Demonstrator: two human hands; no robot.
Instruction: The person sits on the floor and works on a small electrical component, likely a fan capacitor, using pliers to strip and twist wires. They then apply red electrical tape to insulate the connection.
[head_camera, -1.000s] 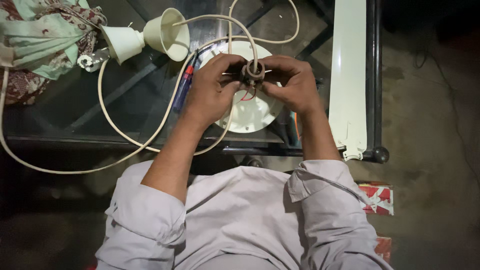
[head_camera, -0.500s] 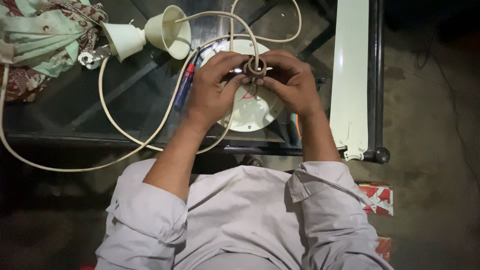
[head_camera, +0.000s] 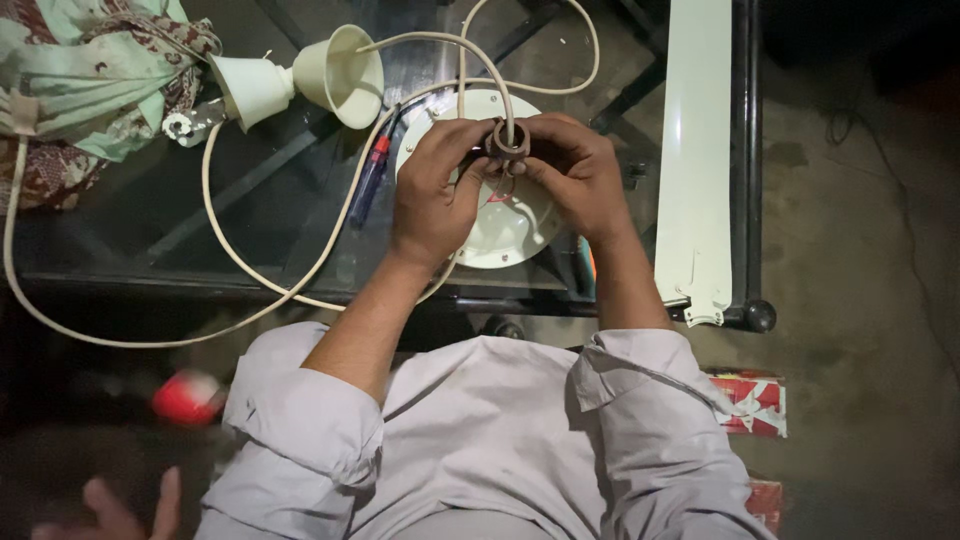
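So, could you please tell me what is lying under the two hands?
A round white plate on the glass table; the hands hide its middle.

The person wears a pale lilac-grey button-up shirt (head_camera: 470, 440) of thin, lightly creased cloth, filling the frame from about 5 to 7 o'clock. Both sleeves are rolled back into thick cuffs above the elbow: the left roll (head_camera: 300, 410) sits toward 8 o'clock, the right roll (head_camera: 640, 375) toward 4 o'clock, its folded edge showing a stitched seam. Below the rolls the forearms are bare. The left hand (head_camera: 435, 195) and right hand (head_camera: 575, 175), near 12 o'clock of centre, are bare too, with no rings, watch or gloves visible.
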